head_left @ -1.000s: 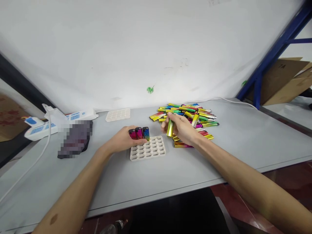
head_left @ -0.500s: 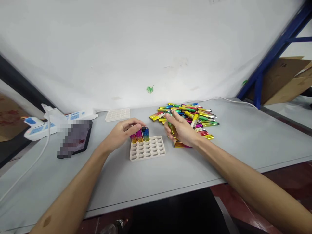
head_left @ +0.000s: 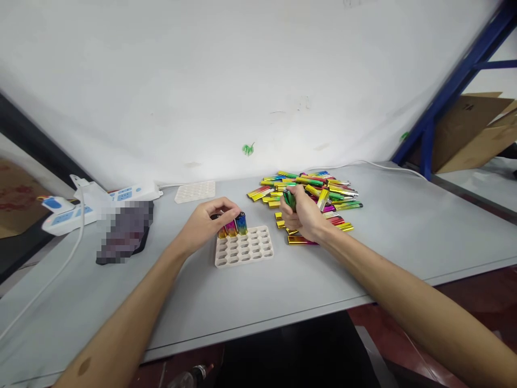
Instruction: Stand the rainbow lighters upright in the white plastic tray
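In the head view a white tray with rows of slots lies on the table. Three shiny lighters stand upright in its far row at the left, among them a blue-and-yellow lighter and a magenta-and-gold lighter. My left hand is closed, with thumb and fingers at the tops of these lighters. A green lighter is gripped upright in my right hand, whose fingers wrap round it. Just beyond and beside that hand lies a loose pile of metallic coloured lighters.
A second white tray lies by the wall. Power strips with plugs and a white cable stand at the left, near a dark, partly blurred object. Cardboard boxes sit behind a blue metal frame at the right.
My right hand has turned and moved slightly right, and the lighter in it stands more upright. My left hand has barely shifted at the lighters in the tray.
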`<move>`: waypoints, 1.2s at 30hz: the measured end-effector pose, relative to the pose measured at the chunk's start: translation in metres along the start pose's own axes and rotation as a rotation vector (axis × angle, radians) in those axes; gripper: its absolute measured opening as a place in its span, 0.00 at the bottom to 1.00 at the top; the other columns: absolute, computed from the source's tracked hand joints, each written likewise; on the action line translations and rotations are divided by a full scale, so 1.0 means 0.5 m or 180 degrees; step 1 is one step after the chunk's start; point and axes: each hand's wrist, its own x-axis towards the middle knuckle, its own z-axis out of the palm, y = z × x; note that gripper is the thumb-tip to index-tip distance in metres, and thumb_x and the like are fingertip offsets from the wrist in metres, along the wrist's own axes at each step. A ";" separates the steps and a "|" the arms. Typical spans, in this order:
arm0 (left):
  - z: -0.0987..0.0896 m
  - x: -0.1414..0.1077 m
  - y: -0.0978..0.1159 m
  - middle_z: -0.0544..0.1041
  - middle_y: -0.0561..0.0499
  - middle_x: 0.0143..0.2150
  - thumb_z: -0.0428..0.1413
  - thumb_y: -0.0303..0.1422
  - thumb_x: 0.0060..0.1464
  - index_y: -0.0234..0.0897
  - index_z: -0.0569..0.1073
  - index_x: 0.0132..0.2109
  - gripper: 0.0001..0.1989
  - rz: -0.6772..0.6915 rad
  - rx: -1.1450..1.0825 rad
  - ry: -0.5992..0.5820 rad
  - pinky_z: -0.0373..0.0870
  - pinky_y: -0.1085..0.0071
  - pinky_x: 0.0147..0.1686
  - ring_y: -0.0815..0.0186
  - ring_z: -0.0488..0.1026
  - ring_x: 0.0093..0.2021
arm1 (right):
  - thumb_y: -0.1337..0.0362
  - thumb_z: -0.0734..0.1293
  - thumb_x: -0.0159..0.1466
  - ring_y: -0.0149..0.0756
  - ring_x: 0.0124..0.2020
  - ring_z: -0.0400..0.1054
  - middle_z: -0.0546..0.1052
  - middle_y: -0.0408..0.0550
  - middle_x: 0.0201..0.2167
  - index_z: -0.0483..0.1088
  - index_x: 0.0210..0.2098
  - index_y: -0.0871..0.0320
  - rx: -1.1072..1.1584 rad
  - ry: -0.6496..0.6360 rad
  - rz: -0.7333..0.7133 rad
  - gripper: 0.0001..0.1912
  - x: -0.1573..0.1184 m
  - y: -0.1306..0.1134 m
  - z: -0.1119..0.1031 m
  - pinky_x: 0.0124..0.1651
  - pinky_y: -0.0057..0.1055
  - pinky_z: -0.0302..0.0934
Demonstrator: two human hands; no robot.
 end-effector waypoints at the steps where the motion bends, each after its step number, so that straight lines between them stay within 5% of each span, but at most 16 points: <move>1: 0.000 0.000 0.000 0.79 0.51 0.37 0.58 0.48 0.57 0.40 0.76 0.36 0.16 -0.0010 -0.0002 -0.0002 0.69 0.71 0.32 0.67 0.73 0.34 | 0.51 0.53 0.69 0.24 0.14 0.33 0.44 0.34 0.12 0.51 0.15 0.55 0.0017 0.0006 -0.0009 0.28 0.000 0.000 0.000 0.17 0.26 0.31; 6: 0.002 0.001 -0.001 0.79 0.52 0.36 0.58 0.48 0.57 0.40 0.76 0.36 0.16 -0.0076 -0.0038 -0.0014 0.68 0.72 0.31 0.68 0.73 0.33 | 0.41 0.56 0.67 0.23 0.15 0.33 0.44 0.33 0.13 0.50 0.16 0.55 0.0073 -0.0046 0.0036 0.31 0.001 0.002 -0.003 0.17 0.25 0.30; 13: 0.006 -0.001 0.000 0.78 0.53 0.35 0.55 0.49 0.58 0.41 0.77 0.37 0.17 -0.0052 0.0056 0.0015 0.68 0.72 0.31 0.68 0.72 0.33 | 0.51 0.53 0.68 0.24 0.15 0.32 0.44 0.34 0.12 0.50 0.15 0.55 0.0000 0.0039 0.0034 0.28 0.003 0.001 -0.001 0.18 0.26 0.30; 18: 0.007 -0.003 0.001 0.78 0.51 0.35 0.56 0.50 0.57 0.40 0.76 0.38 0.18 -0.0002 0.0120 -0.0057 0.69 0.71 0.32 0.67 0.73 0.33 | 0.45 0.53 0.68 0.24 0.15 0.34 0.45 0.34 0.13 0.52 0.16 0.55 -0.0038 0.0132 -0.0066 0.29 0.004 0.004 -0.001 0.18 0.27 0.31; 26: 0.010 -0.003 0.005 0.79 0.51 0.39 0.63 0.48 0.49 0.41 0.76 0.39 0.17 0.0026 0.0484 -0.0032 0.72 0.71 0.35 0.65 0.75 0.36 | 0.46 0.61 0.66 0.30 0.27 0.59 0.66 0.40 0.26 0.67 0.32 0.57 -0.1344 0.0200 -0.1153 0.20 0.001 0.021 0.000 0.31 0.28 0.55; 36: 0.007 -0.003 0.003 0.79 0.51 0.37 0.62 0.49 0.50 0.40 0.77 0.40 0.18 0.0192 0.0611 -0.0051 0.71 0.70 0.35 0.65 0.74 0.34 | 0.57 0.70 0.62 0.32 0.33 0.67 0.75 0.42 0.31 0.72 0.43 0.57 -0.2017 -0.0212 -0.1614 0.13 0.003 0.045 0.014 0.39 0.31 0.61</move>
